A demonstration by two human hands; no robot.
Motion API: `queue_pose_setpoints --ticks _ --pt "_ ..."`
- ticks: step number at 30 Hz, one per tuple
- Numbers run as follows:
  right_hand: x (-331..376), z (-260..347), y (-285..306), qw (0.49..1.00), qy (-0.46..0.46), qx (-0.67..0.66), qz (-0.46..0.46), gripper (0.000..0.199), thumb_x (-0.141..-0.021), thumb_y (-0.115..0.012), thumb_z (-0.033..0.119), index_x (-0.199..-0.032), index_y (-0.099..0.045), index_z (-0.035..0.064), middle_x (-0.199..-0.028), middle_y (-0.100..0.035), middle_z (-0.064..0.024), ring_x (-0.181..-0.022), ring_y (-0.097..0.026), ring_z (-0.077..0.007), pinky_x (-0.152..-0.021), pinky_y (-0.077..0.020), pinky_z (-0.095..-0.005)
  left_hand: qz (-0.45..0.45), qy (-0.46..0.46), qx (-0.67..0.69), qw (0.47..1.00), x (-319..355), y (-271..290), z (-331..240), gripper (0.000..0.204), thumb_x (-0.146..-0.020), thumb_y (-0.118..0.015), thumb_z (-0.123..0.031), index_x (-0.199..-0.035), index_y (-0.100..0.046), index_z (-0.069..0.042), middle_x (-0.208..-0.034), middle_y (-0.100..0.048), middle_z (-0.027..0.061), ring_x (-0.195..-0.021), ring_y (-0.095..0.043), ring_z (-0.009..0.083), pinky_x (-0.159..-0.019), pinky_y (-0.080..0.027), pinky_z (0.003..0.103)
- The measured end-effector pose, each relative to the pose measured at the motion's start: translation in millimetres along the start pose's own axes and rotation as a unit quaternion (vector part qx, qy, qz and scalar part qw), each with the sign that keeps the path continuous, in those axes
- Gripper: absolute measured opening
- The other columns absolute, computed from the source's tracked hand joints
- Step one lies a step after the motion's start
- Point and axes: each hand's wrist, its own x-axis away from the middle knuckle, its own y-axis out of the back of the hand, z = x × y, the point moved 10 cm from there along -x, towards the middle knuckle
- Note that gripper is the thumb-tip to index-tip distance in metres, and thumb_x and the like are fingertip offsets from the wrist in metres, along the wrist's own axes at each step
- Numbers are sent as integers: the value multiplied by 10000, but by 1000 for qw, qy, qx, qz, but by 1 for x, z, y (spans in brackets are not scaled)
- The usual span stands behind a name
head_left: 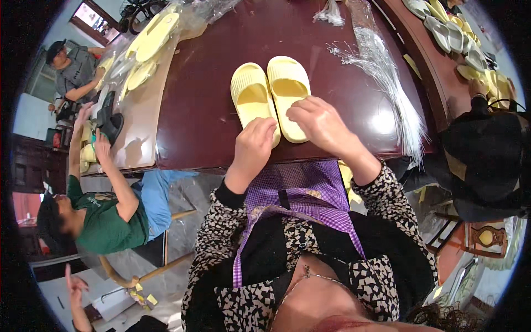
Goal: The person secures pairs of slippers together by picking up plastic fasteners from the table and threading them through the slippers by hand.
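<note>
Nearest, at the lower middle of the frame, is the purple checked apron (296, 191) of the person. Above it, both bare hands reach over the tabletop (204, 110). The left hand (254, 143) is at the heel of the left one of two yellow slippers (287, 83), and its fingers are bent inward. The right hand (325, 126) is beside the heel of the other slipper, also with curled fingers. Whether they grip the soles, or pinch some thin thing between them, I cannot tell, because the fingertips are partly hidden. The pair lies at the centre of the frame, side by side, with toes toward the upper edge.

In my judgement, the step in hand is a fine handling of this pair at the heel end. The next move seems to call for precise fingers and for keeping both slippers together, without pushing one away.

Farther, at the upper right, lies a loose bundle of thin white strands (384, 77), well apart from the hands. At the upper left there are more yellow slippers on clear plastic, and at the left side a co-worker in a green shirt (108, 221) is handling something.
</note>
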Motion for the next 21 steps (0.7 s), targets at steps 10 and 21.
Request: queue_pose_setpoints --ticks 10,21 --pt "20 -5 7 989 55 -66 122 64 -726 -592 51 -790 -596 48 -715 -590 -88 -729 -601 -280 -653 -497 -390 155 -73 24 985 32 11 -30 90 -782 -618 -16 -848 -558 -1 -778 -560 147 -737 -568 337 -652 -472 394" --pt "15 -68 -75 958 -34 -107 264 55 -795 -585 78 -812 -625 44 -784 -615 -131 -750 -618 -323 -650 -501 -393 214 -52 70 973 17 -30 12 66 -800 -590 -32 -856 -567 -4 -803 -574 156 -757 -576 340 -671 -474 394"
